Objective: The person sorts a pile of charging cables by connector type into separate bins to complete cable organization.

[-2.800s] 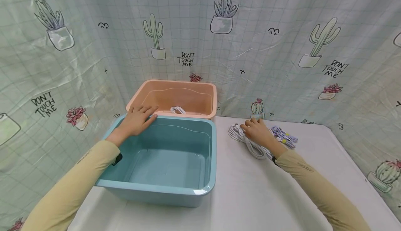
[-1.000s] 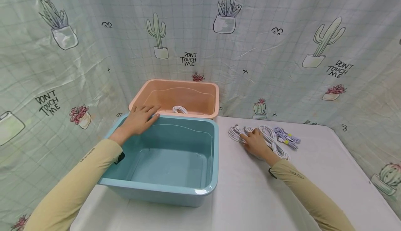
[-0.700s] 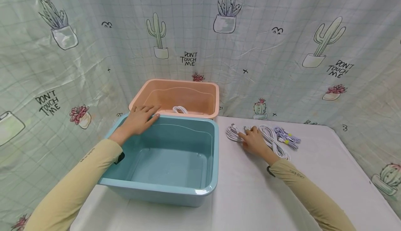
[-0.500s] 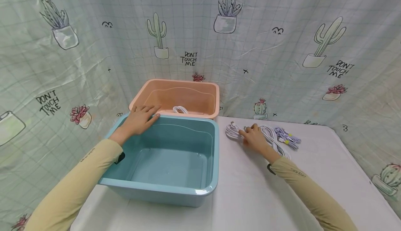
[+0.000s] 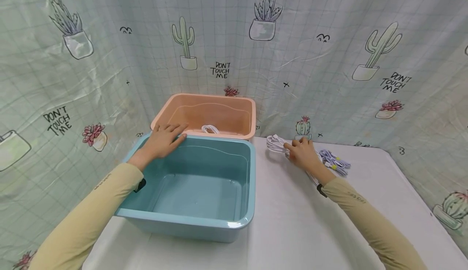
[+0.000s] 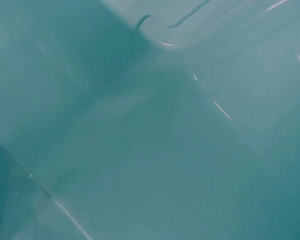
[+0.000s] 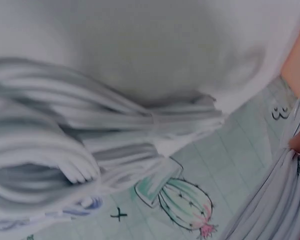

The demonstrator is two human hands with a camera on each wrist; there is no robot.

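Note:
My left hand (image 5: 159, 141) rests on the far-left rim of the blue plastic bin (image 5: 251, 188), fingers stretched out. The left wrist view is filled by that bin's smooth inner wall (image 6: 155, 150). Right of the bin, my right hand (image 5: 303, 155) pinches a bundled white cable (image 5: 276, 144), raised a little off the table. In the right wrist view a fingertip and the gathered strands (image 7: 270, 205) show at the right edge. Another coiled white cable (image 7: 50, 105) lies beside the hand, mostly hidden by it in the head view.
Purple cables (image 5: 334, 161) with yellow tags lie right of my right hand. Behind the blue bin stands an orange bin (image 5: 234, 117) with a white cable (image 5: 210, 129) in it. A patterned curtain (image 5: 285, 58) hangs along the back of the white table (image 5: 292, 229).
My right hand has taken hold of the white cable bundle and lifted it slightly, moving away toward the curtain. The left hand has stayed on the bin rim.

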